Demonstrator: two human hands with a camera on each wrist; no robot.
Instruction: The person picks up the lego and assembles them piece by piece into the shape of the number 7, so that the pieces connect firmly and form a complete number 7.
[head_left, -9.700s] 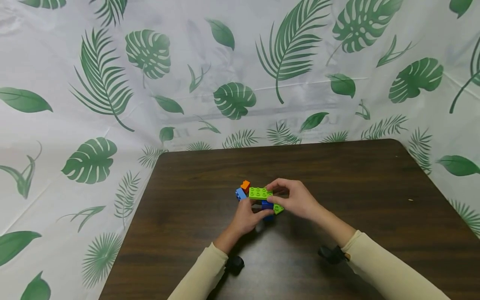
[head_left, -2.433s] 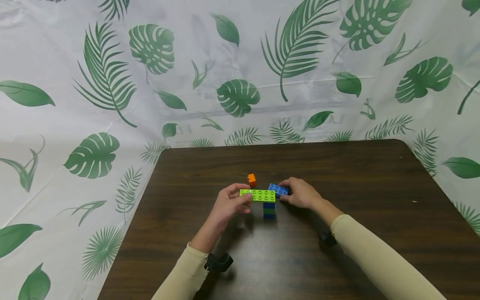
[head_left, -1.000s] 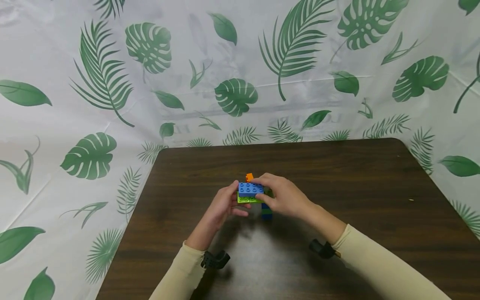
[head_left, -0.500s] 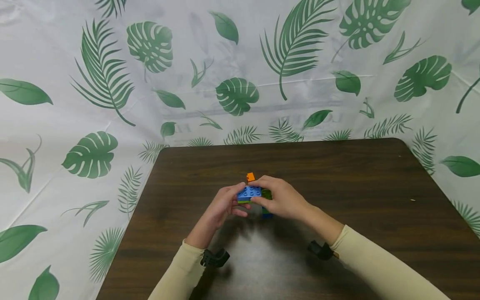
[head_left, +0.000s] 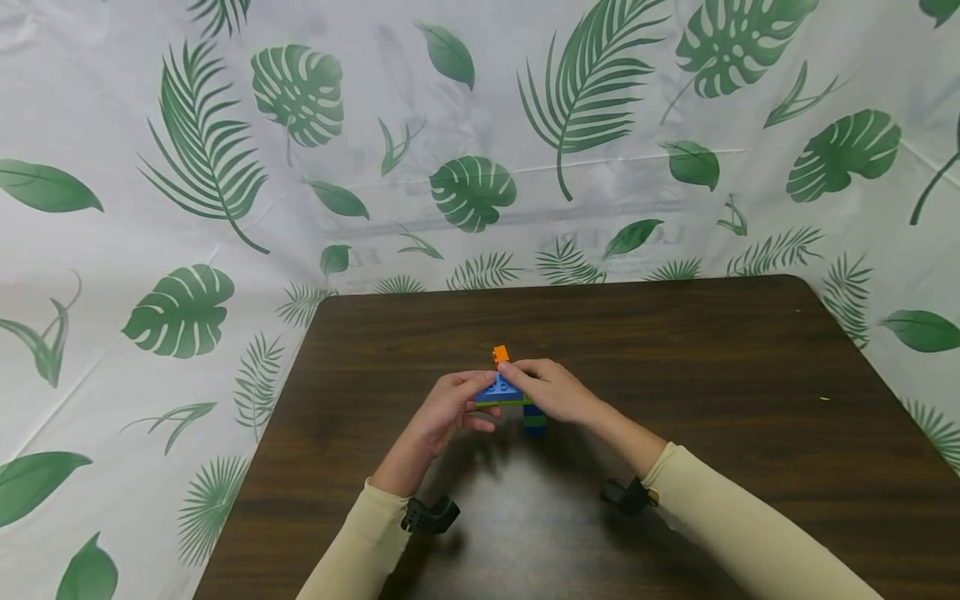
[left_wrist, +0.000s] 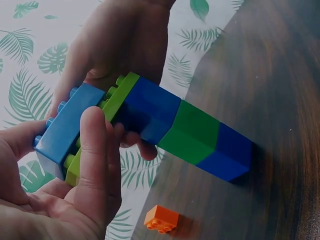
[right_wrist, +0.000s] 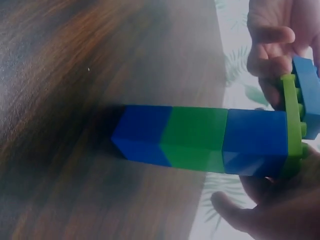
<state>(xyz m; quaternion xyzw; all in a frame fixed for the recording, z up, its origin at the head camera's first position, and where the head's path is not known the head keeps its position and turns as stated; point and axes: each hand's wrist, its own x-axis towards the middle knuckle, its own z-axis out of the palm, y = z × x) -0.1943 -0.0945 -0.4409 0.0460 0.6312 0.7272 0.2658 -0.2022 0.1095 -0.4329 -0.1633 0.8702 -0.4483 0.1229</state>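
Left hand (head_left: 442, 410) pinched the light-blue brick (left_wrist: 65, 131); right hand (head_left: 557, 392) likewise. Only the head view showed backdrop lettering (head_left: 662, 237) (illegible).

A dark brown, wood-grained table (head_left: 712, 367) with rounded far corners carries an upright column of blue, green and blue blocks (left_wrist: 192, 132), an orange block (left_wrist: 161, 218) on its side nearby, and a small pale scrap (head_left: 824, 398) at right.

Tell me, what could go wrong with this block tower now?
The light blue brick is on the part of the green plate that sticks out past the column. Pressing there might tip the tower or pop the plate off. The column is narrow, too, so a bump from the left hand or right hand could topple it.
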